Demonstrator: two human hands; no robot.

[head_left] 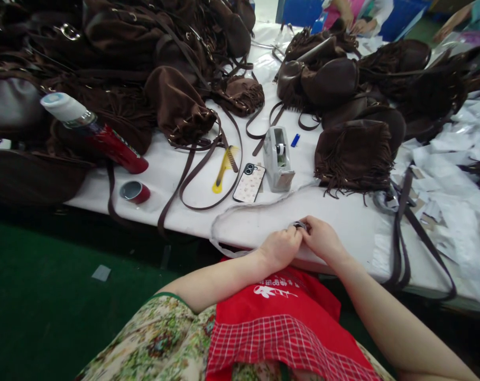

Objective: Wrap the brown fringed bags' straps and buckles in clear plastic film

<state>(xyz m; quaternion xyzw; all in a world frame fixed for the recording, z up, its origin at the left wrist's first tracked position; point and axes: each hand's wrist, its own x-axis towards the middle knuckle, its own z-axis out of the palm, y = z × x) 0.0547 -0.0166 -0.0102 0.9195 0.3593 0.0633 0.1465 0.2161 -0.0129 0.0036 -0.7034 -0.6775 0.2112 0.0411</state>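
Note:
My left hand [282, 247] and my right hand [322, 237] meet at the table's front edge, fingers closed and touching. Between their fingertips is a small grey, rounded, loop-like piece [299, 225]; my fingers cover part of it, so I cannot tell its kind. A pale translucent strip [224, 214] curves over the table from near the tape dispenser [278, 159] and passes behind my left forearm. A phone in a patterned case [249, 183] lies beyond my hands to the left. To the right, a dark brown fringed bag [353, 156] lies on the table.
Brown bags [180, 106] are heaped at the left, with more at the back right. A yellow comb [224, 172], a red thermos [117, 143], a red cup [135, 192] and a blue lighter-like object [295, 140] are nearby. White scraps [458, 159] cover the right. Other people work behind.

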